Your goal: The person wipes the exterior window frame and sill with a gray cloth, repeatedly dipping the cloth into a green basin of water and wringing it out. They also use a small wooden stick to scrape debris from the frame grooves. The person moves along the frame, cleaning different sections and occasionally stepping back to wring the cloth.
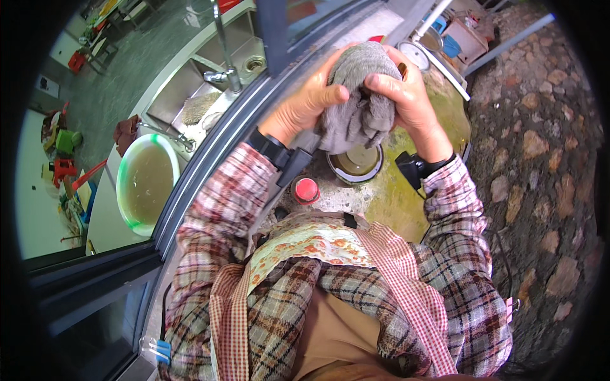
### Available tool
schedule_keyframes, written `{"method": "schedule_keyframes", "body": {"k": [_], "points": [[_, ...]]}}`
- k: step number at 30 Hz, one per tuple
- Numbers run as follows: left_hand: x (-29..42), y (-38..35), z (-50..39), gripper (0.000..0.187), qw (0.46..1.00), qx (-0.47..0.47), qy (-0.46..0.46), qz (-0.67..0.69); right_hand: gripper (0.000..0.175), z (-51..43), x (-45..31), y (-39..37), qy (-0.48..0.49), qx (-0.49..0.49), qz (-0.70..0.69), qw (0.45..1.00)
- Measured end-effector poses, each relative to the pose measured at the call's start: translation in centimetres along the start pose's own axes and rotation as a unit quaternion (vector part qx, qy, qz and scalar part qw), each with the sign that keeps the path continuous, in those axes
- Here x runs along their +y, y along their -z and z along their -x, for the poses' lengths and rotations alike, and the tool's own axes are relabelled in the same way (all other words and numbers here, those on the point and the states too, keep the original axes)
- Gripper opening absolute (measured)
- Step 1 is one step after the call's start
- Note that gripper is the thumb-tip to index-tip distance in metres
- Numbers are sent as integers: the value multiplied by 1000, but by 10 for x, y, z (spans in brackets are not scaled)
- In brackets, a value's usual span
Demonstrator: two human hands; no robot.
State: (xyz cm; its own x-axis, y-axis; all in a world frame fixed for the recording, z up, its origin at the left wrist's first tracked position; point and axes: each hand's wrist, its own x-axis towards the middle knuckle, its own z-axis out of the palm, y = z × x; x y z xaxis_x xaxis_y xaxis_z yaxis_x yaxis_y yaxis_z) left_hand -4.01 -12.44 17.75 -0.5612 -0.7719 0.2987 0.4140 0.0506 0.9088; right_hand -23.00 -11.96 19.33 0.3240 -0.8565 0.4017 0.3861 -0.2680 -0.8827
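A bunched grey cloth is gripped between both of my hands, in front of me at the top of the view. My left hand presses its thumb on the cloth's left side. On the other side my right hand holds it, thumb across the front; a small brown edge shows by these fingers, too little to name. Below the cloth, a round basin with a dark rim stands on the ground, partly covered by the cloth. A bottle with a red cap stands left of the basin.
A window frame runs along my left. Past it are a steel sink with a faucet and a green-white basin of murky water. A stone wall rises on my right. A white pole stands ahead.
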Motion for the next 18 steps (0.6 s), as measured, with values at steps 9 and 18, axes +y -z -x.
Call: {"method": "schedule_keyframes", "body": {"k": [9, 18], "points": [[-164, 87, 108, 48, 907, 316, 250, 122, 44, -12, 237, -35, -296, 161, 56, 940], [-182, 70, 100, 25, 848, 297, 362, 249, 26, 39, 223, 65, -463, 140, 25, 875]]}}
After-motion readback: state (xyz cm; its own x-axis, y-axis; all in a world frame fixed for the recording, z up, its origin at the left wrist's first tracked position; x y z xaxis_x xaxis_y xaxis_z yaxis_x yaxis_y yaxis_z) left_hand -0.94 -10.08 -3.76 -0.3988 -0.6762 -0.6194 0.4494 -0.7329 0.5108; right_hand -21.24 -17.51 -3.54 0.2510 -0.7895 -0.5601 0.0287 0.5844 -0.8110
